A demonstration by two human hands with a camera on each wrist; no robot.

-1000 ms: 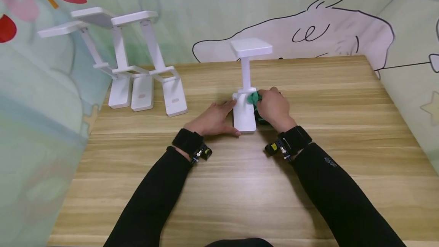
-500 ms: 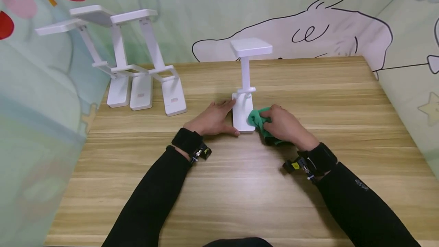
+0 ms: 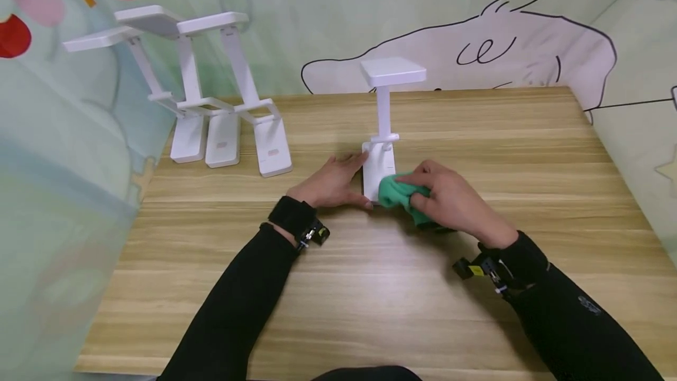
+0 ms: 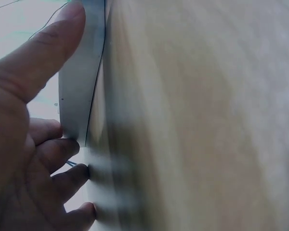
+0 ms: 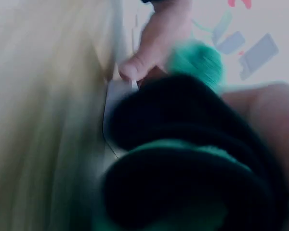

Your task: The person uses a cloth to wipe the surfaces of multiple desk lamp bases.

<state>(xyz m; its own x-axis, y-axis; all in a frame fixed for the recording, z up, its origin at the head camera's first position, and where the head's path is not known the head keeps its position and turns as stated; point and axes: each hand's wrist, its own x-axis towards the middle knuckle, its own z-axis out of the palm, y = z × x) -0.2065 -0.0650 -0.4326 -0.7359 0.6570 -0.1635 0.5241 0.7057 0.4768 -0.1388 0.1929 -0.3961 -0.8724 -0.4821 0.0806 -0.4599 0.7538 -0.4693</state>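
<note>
A white desk lamp (image 3: 378,162) stands upright on the wooden table, its flat head level above the stem. My left hand (image 3: 334,183) holds its base from the left, thumb at the front corner and fingertips along the side. In the left wrist view, the thumb and curled fingertips touch the base's grey edge (image 4: 81,82). My right hand (image 3: 452,200) pinches a bunched green cloth (image 3: 395,191) against the front right of the base. The cloth covers that corner. Its dark, blurred folds fill much of the right wrist view, where a green tuft (image 5: 197,62) shows.
Three similar white lamps (image 3: 272,147) stand close together at the back left of the table (image 3: 502,151), their heads overlapping in view. A printed fabric backdrop (image 3: 275,28) rises behind the table and along both sides.
My right hand has drawn the green cloth from beside the stem toward the front of the lamp's base, and the forearm has swung outward right. The left hand stays in place.
</note>
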